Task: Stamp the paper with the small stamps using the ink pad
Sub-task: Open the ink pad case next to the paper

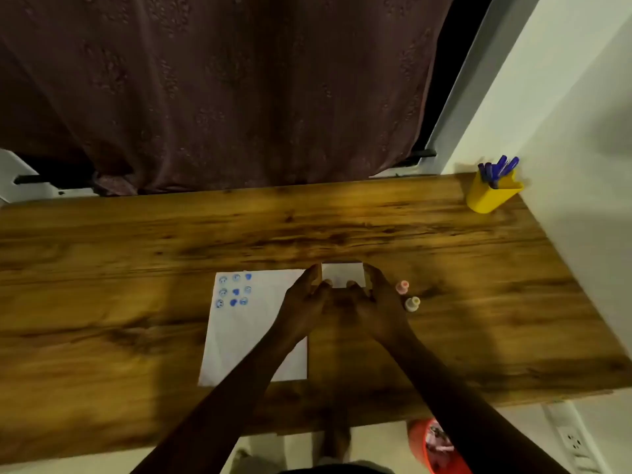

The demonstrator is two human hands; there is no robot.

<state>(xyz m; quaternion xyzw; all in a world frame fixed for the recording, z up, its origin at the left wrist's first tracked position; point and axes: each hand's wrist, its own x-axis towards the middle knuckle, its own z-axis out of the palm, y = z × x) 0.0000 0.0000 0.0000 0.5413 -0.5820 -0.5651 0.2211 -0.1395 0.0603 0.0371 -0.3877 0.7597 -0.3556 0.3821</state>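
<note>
Both hands grip a white ink pad [343, 274] mid-desk: left hand [304, 299] curled on its left side, right hand [379, 299] on its right. Stamped paper [246, 336] lies touching it on the left, toward the near edge. Two small stamps [407, 295] stand just right. The desk [136, 241] is bare elsewhere, except a yellow pen cup [490, 195] at the far right corner.

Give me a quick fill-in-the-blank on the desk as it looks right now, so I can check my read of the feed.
1. The blue stamp marks sit in the far ____ corner of the paper.
2. The left hand and right hand both grip a small ____ box.
3. Two small stamps stand on the desk to the ____ of the hands.
4. The blue pens stand in a ____ holder.

Missing words: left; white; right; yellow
</note>
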